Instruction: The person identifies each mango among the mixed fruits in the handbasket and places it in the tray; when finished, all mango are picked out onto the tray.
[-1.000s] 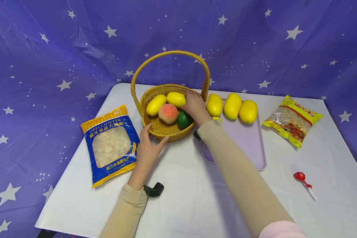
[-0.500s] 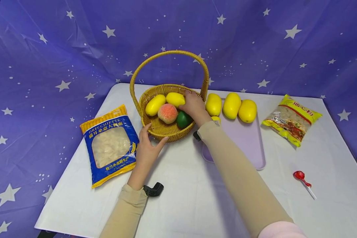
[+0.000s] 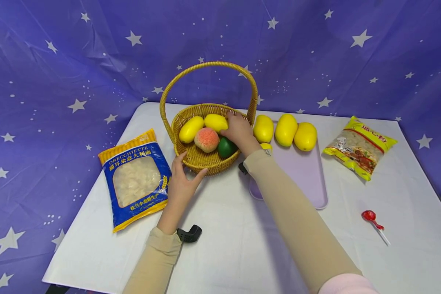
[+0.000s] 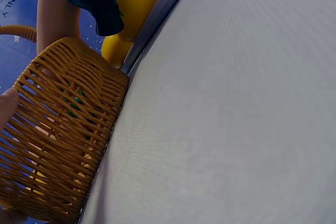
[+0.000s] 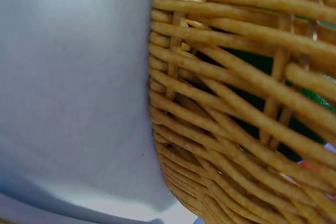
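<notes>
A: Grip?
B: Left hand [image 3: 181, 185] spread wide, thumb and fingers touching the near-left outside of the wicker basket [image 3: 202, 159]. Right hand [image 3: 239, 130] reaches inside at the right; fingers partly hidden, can't tell how closed or whether holding anything.
A: Fruit, from there?
B: All in the basket: plump mango [image 3: 214, 122] at the right fingers, green fruit [image 3: 226, 148] just below that hand, peach [image 3: 206, 140] further left.
A: Beyond?
B: Lilac tray [image 3: 301, 179], right of the basket.
A: Against a second ago?
B: Same arrangement; both hands stay put.
</notes>
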{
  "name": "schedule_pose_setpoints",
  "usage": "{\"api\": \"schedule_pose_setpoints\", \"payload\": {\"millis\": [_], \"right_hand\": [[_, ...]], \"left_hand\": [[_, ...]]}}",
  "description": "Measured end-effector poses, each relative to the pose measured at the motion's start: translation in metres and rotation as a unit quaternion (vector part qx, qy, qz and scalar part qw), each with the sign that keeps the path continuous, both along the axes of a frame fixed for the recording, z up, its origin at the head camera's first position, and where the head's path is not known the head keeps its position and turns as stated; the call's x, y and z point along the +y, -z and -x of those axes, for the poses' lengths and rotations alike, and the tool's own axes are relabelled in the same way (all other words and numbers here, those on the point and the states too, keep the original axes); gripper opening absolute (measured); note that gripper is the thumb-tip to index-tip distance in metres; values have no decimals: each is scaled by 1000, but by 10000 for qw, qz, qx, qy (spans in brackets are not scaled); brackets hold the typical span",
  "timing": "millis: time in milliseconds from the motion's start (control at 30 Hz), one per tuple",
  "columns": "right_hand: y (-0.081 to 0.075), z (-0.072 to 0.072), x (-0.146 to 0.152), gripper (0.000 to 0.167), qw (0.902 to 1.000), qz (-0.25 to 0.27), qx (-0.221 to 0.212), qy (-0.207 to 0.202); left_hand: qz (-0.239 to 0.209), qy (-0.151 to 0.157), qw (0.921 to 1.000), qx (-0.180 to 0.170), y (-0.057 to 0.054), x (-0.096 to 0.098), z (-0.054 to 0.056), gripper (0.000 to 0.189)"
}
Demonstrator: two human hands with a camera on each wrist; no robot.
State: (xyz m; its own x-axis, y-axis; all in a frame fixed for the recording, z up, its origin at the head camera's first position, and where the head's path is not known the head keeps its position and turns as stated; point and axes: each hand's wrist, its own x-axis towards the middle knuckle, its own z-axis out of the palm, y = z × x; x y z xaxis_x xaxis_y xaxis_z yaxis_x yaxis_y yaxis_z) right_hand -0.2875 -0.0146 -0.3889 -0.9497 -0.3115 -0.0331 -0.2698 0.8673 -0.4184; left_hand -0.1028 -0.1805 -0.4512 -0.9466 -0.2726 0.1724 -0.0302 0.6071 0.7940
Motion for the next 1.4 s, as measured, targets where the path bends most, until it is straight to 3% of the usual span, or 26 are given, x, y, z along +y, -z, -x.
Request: {"api": "schedule_pose_setpoints", "payload": {"millis": [300,733,1033,1233,1400], "right_hand": [[-2,1,1,65,9999,-62,-110,-39],[-2,0,5,65,10000,45,66,-49],[0,-3,12,66,9968,726,211,251],[-9,-14,21,65,9918,1121,545,295],[-26,-36,34,65,9881,1310,766,261]], "left_hand": [[4,19,10000,-5,-1,1,0,84],[18,38,10000,10,-2,2,1,84],[14,55,10000,-40,-2,5,0,85],[22,11,10000,-89,-2,3,0,86],[20,-21,10000,-64,-1,1,-1,85]]}}
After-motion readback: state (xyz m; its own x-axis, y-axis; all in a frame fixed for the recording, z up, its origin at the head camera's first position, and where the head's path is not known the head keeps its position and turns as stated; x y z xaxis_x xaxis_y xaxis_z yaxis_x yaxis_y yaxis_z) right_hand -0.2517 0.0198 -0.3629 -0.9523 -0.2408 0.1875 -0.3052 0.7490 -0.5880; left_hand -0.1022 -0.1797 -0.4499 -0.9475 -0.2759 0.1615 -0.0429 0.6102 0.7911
